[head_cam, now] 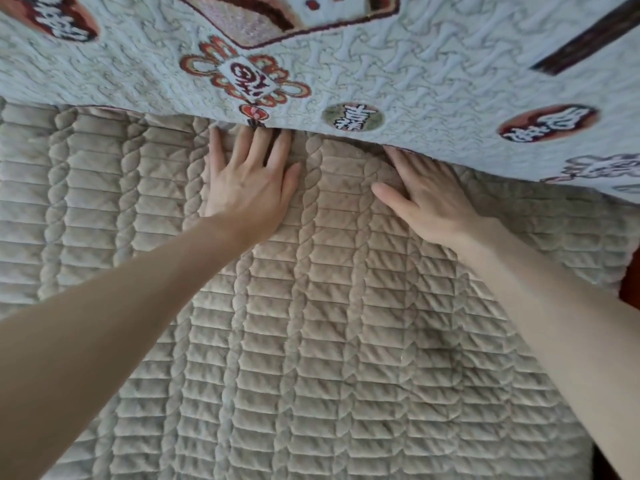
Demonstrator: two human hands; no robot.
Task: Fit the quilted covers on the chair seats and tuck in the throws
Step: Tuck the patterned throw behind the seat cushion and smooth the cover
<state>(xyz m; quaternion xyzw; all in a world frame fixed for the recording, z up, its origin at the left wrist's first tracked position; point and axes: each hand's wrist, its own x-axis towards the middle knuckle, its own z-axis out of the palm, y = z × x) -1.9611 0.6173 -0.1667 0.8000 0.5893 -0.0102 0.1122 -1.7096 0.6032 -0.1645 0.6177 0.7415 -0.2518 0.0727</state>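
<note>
Quilted cover (311, 323) fills lower frame, throw (398, 74) hanging across top. Left hand (249, 181) and right hand (429, 195) flat, fingers straight, fingertips under throw's hem, seam running left-right just beyond.

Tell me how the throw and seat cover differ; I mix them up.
The throw is pale blue with red-brown motifs; the quilted cover is plain beige. The throw's stitching curls; the cover's runs in straight ribs and braids. The throw overlaps the cover's far edge. Both are textured fabric.
</note>
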